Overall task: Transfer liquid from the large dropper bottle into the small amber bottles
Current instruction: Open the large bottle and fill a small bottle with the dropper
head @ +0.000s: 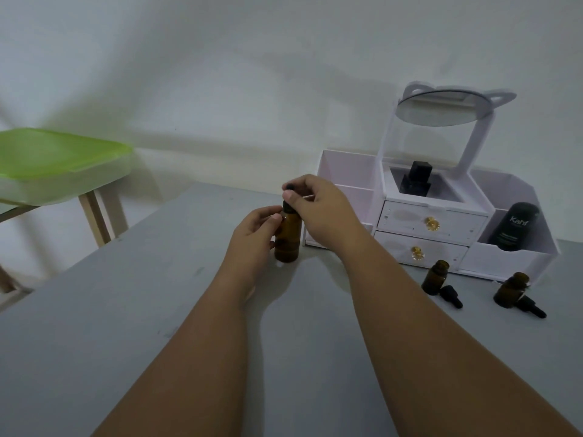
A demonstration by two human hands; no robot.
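Observation:
The large amber dropper bottle (287,238) stands upright on the grey table (126,310). My left hand (254,234) wraps its left side. My right hand (318,206) pinches the black dropper cap (287,187) at the bottle's neck; its rubber bulb shows above my thumb. Two small amber bottles (436,276) (510,290) stand open to the right. A black dropper cap lies beside each one (451,297) (533,307).
A white cosmetic organizer (426,222) with two drawers and a round mirror (443,110) sits at the back right. It holds a dark Kahf bottle (512,227) and a black perfume bottle (416,181). A green-lidded box (56,162) rests on a wooden stand at left.

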